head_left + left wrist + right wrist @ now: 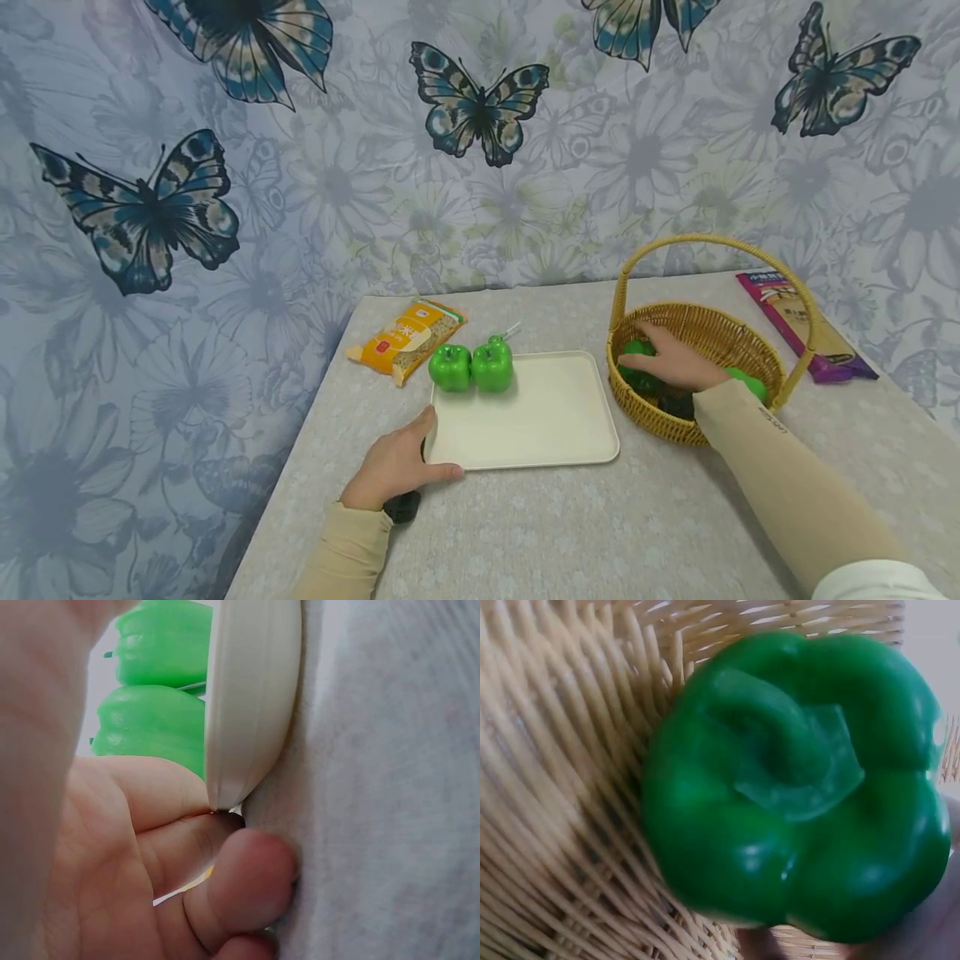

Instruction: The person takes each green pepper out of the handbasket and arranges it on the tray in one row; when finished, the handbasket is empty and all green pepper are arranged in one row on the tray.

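Observation:
A cream rectangular tray lies on the table. My left hand holds its near left corner, thumb along the front edge and fingers at the left side. Two green bell peppers stand side by side at the tray's far left. Inside a wicker basket with a tall handle, my right hand grips a green bell pepper. The right wrist view shows its curved stem and several lobes close up, with part of the hand beneath. Another green pepper shows beside the right wrist in the basket.
An orange bag of grain lies behind the tray's left end. To the right of the basket is a purple and tan packet. The basket's handle arches above the right hand. A butterfly-patterned wall covering rises behind the table.

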The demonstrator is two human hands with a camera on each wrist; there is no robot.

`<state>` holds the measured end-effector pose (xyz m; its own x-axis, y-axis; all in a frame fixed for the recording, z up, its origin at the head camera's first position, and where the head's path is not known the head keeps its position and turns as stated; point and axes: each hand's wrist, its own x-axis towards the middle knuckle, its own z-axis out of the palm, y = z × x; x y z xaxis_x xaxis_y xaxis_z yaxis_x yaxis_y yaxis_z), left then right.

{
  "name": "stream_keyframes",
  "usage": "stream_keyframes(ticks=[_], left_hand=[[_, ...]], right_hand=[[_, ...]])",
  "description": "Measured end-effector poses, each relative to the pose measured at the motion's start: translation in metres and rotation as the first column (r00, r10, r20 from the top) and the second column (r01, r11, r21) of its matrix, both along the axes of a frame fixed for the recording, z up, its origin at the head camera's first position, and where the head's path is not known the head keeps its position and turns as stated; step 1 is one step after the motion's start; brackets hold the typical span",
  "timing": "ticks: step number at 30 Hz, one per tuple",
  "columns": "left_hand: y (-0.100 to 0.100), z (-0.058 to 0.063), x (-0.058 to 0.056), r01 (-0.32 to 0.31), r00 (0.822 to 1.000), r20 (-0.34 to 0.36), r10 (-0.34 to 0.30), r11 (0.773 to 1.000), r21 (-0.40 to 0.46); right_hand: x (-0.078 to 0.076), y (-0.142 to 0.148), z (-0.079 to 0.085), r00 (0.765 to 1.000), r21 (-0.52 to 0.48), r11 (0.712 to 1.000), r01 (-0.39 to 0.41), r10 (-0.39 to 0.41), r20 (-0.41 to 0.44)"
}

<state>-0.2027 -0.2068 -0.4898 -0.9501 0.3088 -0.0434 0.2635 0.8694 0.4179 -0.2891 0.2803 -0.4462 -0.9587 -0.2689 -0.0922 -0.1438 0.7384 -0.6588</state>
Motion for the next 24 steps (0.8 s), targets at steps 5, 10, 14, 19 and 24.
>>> stream_keyframes(ticks=[5,10,14,19,24], left_hand=[[-0.0006,-0.0026,-0.0009,0.002,1.0,-0.013,-0.002,1.0,-0.008],[-0.0007,-0.0029,-0.0011,0.005,1.0,-0.019,-0.005,1.0,-0.015],[-0.0006,-0.0029,-0.0014,0.004,1.0,-0.017,-0.005,1.0,-0.015],[-0.0004,-0.0025,-0.0009,0.007,1.0,-0.023,-0.008,1.0,-0.016],[-0.0005,-0.0021,-0.0005,0.013,1.0,-0.026,-0.014,1.0,-0.02]], right_hand=[[-0.0039,0.0012,-0.0038,0.994,-0.016,0.995,-0.097,0.096,-0.058],[-0.0028,0.0023,-0.0026,0.992,-0.005,0.998,-0.065,0.064,-0.105],[-0.0008,0.0022,-0.0023,0.991,0.025,0.997,-0.071,0.073,-0.113],[-0.0001,0.0012,-0.0014,0.991,0.074,0.993,-0.096,0.102,-0.084],[-0.0009,0.0015,-0.001,0.991,0.077,0.993,-0.094,0.1,-0.087]])
